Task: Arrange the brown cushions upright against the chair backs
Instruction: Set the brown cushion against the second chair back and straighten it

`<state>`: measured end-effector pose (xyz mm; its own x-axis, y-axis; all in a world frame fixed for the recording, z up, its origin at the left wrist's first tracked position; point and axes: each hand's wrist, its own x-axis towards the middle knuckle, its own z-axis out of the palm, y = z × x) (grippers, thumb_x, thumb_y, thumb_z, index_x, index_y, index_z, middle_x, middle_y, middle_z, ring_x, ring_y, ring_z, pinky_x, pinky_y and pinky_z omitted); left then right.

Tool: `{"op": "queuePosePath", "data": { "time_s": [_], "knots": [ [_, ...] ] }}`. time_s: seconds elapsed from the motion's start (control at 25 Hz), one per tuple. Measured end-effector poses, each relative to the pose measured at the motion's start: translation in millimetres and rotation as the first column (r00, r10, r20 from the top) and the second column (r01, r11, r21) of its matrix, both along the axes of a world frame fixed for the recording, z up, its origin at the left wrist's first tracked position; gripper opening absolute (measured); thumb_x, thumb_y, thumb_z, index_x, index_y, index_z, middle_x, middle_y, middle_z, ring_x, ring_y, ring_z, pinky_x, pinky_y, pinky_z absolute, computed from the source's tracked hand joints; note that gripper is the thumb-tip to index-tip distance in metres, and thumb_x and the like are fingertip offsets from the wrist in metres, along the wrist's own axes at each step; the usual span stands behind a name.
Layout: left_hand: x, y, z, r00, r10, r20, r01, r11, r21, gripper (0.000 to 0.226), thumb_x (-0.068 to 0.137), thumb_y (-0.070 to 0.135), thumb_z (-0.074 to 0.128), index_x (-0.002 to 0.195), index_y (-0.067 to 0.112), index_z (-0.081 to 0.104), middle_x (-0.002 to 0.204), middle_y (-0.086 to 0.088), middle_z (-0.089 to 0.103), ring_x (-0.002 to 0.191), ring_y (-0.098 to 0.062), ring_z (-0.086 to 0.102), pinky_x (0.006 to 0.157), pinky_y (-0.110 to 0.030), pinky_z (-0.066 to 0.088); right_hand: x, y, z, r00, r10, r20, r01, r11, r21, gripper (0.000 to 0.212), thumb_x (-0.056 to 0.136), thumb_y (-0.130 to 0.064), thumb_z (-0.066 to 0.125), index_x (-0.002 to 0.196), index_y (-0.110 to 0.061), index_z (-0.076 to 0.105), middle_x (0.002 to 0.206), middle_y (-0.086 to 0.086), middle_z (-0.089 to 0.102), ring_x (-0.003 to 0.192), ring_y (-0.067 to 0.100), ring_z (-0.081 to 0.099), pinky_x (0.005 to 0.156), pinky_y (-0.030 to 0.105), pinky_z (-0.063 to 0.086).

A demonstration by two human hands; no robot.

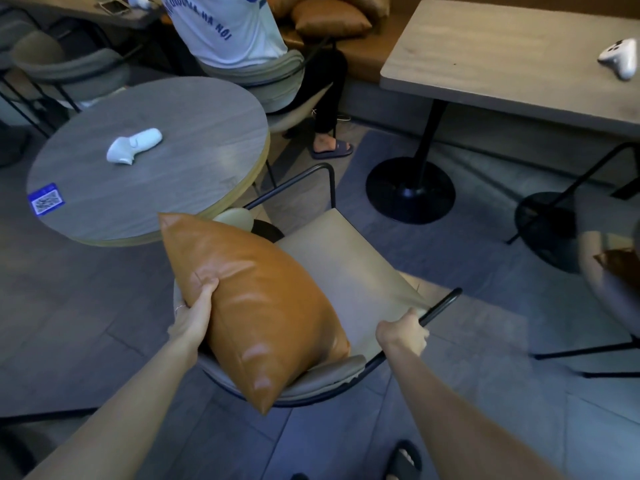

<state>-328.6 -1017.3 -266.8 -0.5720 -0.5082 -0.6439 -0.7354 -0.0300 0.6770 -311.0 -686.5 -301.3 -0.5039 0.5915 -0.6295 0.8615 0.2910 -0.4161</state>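
A brown leather cushion (256,303) stands on edge in the chair (349,271) below me, leaning against its padded grey back (329,375). My left hand (195,311) pinches the cushion's left edge. My right hand (403,332) grips the chair's black metal armrest (441,304) on the right. More brown cushions (329,20) lie on the bench at the top. On the far right, part of another brown cushion (620,263) shows in a second chair (606,292).
A round grey table (194,161) with a white controller (133,145) stands just beyond the chair. A seated person (225,29) is behind it. A rectangular table (502,53) with a black pedestal base (410,190) and another white controller (620,57) is at the upper right.
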Motion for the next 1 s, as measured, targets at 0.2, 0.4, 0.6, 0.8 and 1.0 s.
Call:
{"op": "queuePosePath", "data": {
  "time_s": [0.2,0.4,0.6,0.8,1.0],
  "knots": [
    [-12.5,37.7,-0.6,0.999,0.021,-0.036,-0.020,0.999,0.026,0.135,0.039,0.099,0.066,0.156,0.050,0.020,0.158,-0.007,0.040,0.135,-0.036,0.046,0.113,-0.058,0.039,-31.7,44.1,1.6,0.985,0.104,-0.134,-0.103,0.995,0.016,0.070,0.091,-0.005,0.054,0.155,-0.017,0.026,0.145,0.028,0.039,0.123,0.048,0.051,0.088,0.042,0.046],
    [-30.7,95.9,-2.1,0.999,0.043,0.004,-0.042,0.997,-0.069,0.133,0.043,0.102,0.058,0.157,0.050,0.013,0.158,-0.015,0.038,0.135,-0.044,0.045,0.113,-0.060,0.038,-54.1,85.0,1.2,0.956,0.126,-0.266,-0.114,0.992,0.060,0.090,0.089,0.004,0.051,0.162,-0.019,0.003,0.168,0.016,0.013,0.124,0.049,0.050,0.094,0.045,0.045],
    [-54.2,163.4,-3.4,0.994,0.088,0.057,-0.089,0.996,0.007,0.162,0.030,0.093,0.074,0.161,0.035,-0.005,0.163,-0.018,0.027,0.140,-0.047,0.038,0.105,-0.070,0.040,-76.7,117.2,-0.1,0.964,0.064,-0.259,-0.058,0.998,0.030,0.076,0.095,-0.009,0.050,0.160,-0.005,0.012,0.171,0.013,0.007,0.139,0.042,0.041,0.105,0.044,0.037],
    [-79.4,232.2,1.2,0.992,0.084,0.089,-0.100,0.976,0.194,0.174,0.026,0.079,0.087,0.162,0.019,-0.004,0.166,-0.013,0.020,0.144,-0.046,0.033,0.093,-0.082,0.041,-95.7,143.4,11.4,0.917,0.251,-0.310,-0.169,0.949,0.267,0.059,0.099,-0.030,0.052,0.154,-0.015,0.035,0.168,0.013,0.019,0.151,0.033,0.022,0.116,0.056,0.021],
    [-109.0,295.8,3.3,0.990,0.115,0.080,-0.132,0.956,0.261,0.166,0.032,0.077,0.088,0.161,0.021,0.001,0.164,-0.011,0.020,0.144,-0.048,0.032,0.094,-0.085,0.037,-108.2,190.7,25.1,0.854,0.125,-0.505,-0.045,0.985,0.167,0.049,0.101,-0.037,0.052,0.145,-0.016,0.050,0.159,0.008,0.039,0.139,0.030,0.043,0.109,0.057,0.034]
  ]
}}
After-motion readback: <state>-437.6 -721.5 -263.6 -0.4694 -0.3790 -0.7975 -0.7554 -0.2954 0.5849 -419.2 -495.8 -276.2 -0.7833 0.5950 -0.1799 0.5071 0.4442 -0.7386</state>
